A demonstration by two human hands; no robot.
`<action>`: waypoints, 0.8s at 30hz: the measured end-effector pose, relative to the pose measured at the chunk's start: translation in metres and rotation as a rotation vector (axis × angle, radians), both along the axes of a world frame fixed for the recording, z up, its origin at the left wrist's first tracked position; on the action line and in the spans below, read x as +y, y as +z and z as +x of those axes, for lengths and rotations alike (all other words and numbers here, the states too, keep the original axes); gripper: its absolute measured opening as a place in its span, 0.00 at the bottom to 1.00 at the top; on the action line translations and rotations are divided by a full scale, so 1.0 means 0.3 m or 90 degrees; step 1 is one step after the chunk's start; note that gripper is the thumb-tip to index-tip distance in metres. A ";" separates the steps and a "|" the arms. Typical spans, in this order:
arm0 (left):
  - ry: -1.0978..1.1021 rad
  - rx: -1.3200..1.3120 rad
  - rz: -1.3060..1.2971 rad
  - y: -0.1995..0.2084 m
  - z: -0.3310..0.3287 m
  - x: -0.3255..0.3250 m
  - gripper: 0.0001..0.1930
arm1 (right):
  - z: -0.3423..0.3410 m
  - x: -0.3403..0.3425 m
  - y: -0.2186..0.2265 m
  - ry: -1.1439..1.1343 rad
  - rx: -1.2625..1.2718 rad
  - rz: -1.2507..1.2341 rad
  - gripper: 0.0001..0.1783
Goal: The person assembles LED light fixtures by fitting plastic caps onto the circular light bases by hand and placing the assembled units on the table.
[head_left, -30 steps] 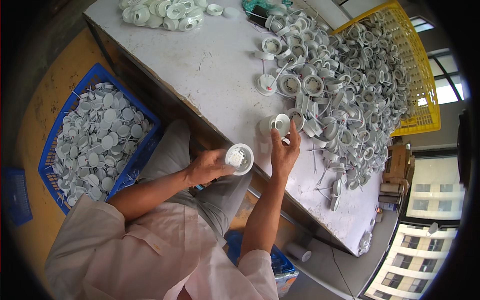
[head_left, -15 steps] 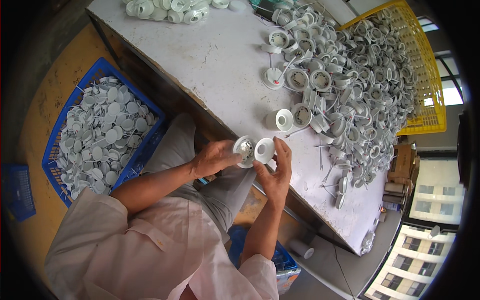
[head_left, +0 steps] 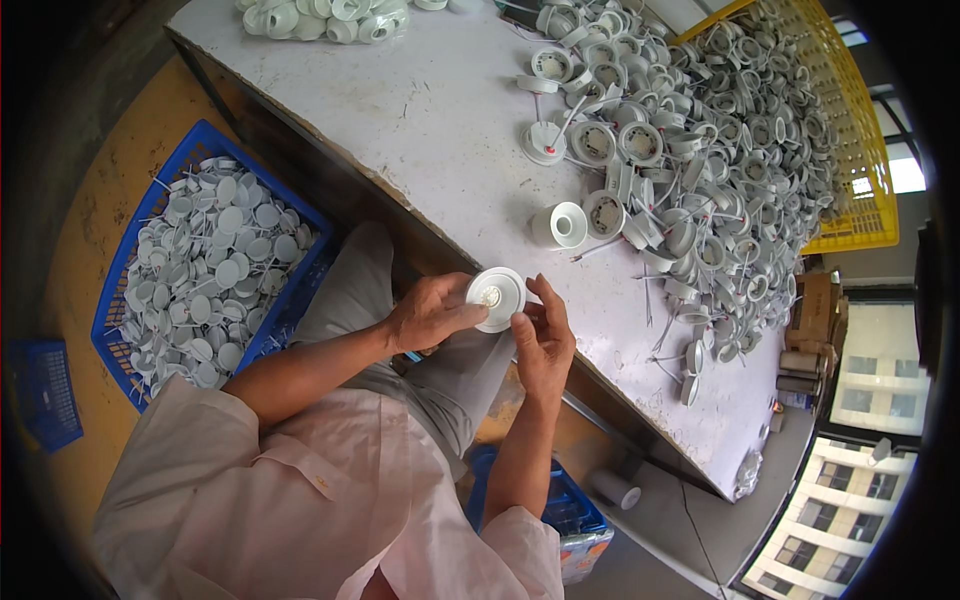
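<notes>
In front of my lap, a round white downlight [head_left: 497,299] is held up, a white cone-shaped reflector cup sitting inside its ring and a pale LED disc showing through the hole. My left hand [head_left: 436,314] grips its left side, thumb over the front at the cup's hole. My right hand [head_left: 546,340] has thumb and fingertips at the right rim; its other fingers curl partly out of sight. Just beyond, on the table, stands a white cup-shaped reflector [head_left: 559,226], beside a loose lamp ring [head_left: 604,214].
A large heap of white lamp rings with wires [head_left: 690,190] covers the table's right side, against a yellow basket [head_left: 872,215]. Bagged white cups [head_left: 330,20] lie at the far left. A blue basket [head_left: 110,300] of white discs stands left of my legs.
The reflector cup, held apart in my right hand before, now sits inside the ring in my left hand. My right hand has moved slightly left to the rim.
</notes>
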State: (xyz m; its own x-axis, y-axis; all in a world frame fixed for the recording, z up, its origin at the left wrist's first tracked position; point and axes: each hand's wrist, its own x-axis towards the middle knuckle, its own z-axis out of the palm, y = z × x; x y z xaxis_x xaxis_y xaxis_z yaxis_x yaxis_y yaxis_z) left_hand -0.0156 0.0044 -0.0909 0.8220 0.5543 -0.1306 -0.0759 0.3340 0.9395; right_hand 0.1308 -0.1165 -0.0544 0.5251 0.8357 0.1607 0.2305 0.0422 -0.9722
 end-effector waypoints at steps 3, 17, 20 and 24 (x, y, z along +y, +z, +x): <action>0.041 -0.018 0.065 0.011 0.008 -0.020 0.22 | -0.008 0.012 -0.014 -0.081 0.101 -0.056 0.24; 0.051 0.120 0.184 0.046 0.009 -0.024 0.17 | -0.067 0.024 -0.053 -0.170 0.009 -0.084 0.10; 0.062 0.146 0.202 0.040 0.018 -0.020 0.16 | -0.066 0.032 -0.050 -0.177 -0.012 -0.106 0.11; 0.032 0.138 0.187 0.061 0.034 -0.014 0.13 | -0.056 0.024 -0.035 -0.189 -0.047 -0.104 0.10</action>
